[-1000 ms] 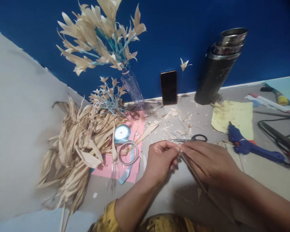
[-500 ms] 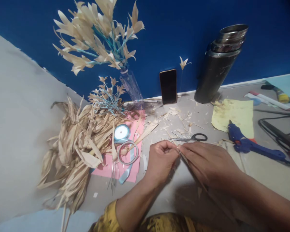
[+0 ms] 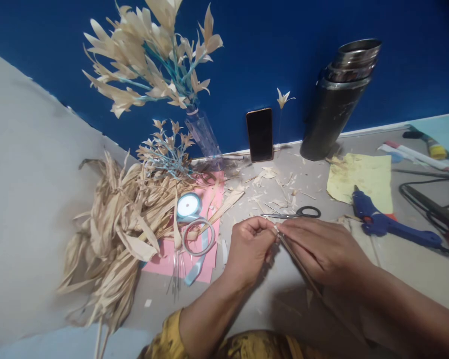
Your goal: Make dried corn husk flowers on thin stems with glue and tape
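My left hand is closed in a pinch, thumb and forefinger meeting at the tip of a long, thin dried husk strip. My right hand comes in from the other side, its fingers pressed together on the same strip, fingertips nearly touching the left ones. From there the strip slants down to the lower right beneath my right palm. A tiny pale bit shows between the fingertips; its kind is unclear. Just beyond my hands lie black-handled scissors and scattered husk scraps.
Dried husks heap at left beside a ribbon spool, tape ring and pink paper. Husk flowers stand in a plastic bottle. Behind are a phone and flask; at right, a glue gun.
My hands stay almost in place on the strip. The right fingertips have shifted very slightly, and the pale bit between the fingertips shows more clearly.
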A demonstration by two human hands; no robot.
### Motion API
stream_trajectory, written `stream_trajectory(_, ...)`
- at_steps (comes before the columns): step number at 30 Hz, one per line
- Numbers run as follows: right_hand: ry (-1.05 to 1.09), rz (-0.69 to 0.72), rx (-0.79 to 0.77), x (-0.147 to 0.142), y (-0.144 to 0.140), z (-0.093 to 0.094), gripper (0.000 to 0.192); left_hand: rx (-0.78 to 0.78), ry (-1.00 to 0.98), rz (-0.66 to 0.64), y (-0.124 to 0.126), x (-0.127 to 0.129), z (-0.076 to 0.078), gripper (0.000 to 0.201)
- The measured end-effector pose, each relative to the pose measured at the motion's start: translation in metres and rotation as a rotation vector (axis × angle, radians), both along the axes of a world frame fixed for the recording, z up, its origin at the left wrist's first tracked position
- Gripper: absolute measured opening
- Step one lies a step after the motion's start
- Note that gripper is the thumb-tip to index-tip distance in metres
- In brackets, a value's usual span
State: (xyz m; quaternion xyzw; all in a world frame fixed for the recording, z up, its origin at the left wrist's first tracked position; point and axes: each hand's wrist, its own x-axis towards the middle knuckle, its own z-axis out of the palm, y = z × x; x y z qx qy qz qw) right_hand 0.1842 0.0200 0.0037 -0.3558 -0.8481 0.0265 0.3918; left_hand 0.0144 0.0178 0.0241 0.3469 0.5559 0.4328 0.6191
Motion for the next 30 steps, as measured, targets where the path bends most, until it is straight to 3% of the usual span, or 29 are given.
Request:
stream_trajectory(5, 0.187, 0.032, -0.219, 0.000, 0.003, 0.013, 0.026, -0.001, -0.026, -0.025, 0.000, 0.000, 0.002, 0.016)
stream_trajectory(9, 0.252, -0.062, -0.467, 0.001, 0.004, 0.020, 0.017, 0.004, -0.024, -0.044, -0.001, 0.000, 0.004, 0.014)
stream_trajectory(14, 0.160, -0.082, -0.145, 0.001, 0.002, 0.012, 0.019, 0.090, 0.097, -0.034, -0.004, 0.001, 0.005, 0.008)
stream_trajectory(16, 0.097, -0.072, -0.098, 0.001, 0.002, 0.009, 0.021, 0.135, 0.159, -0.032, -0.006, 0.002, 0.004, 0.008)
stream_trajectory(23, -0.015, -0.035, -0.210, 0.005, 0.004, 0.008, 0.021, 0.188, 0.291, -0.075, -0.010, 0.006, 0.003, 0.012)
stream_trajectory(30, 0.002, -0.060, -0.335, 0.002, 0.004, 0.007, 0.018, 0.131, 0.230, -0.076, -0.010, 0.008, 0.003, 0.014)
